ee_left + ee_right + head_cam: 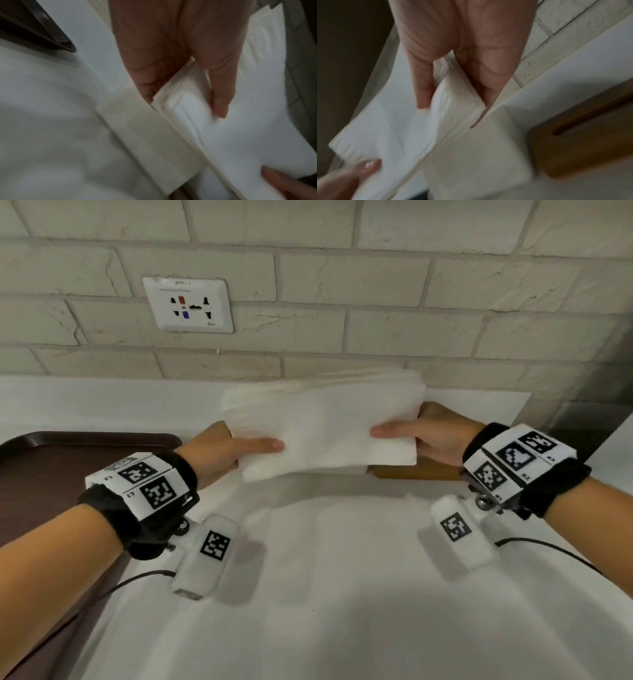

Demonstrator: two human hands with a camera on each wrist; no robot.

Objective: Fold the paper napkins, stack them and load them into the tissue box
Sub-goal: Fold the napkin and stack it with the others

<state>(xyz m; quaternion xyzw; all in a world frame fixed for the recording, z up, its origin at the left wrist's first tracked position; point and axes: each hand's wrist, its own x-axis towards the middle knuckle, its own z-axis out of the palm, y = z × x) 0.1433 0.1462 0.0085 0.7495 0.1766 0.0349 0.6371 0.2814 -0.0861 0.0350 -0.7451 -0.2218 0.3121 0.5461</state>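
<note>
White napkin stack point(322, 426) pinched between left hand point(219, 453) and right hand point(435, 436).

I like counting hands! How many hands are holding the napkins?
2. The left hand grips the left end of the white paper napkin stack; the right hand grips the right end.

wall socket point(187, 304), dark tray point(51, 460), brick wall point(376, 302)

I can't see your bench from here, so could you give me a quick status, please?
Left hand and right hand each grip an end of the napkin stack. Stack held over the white box. Nothing in the way.
</note>
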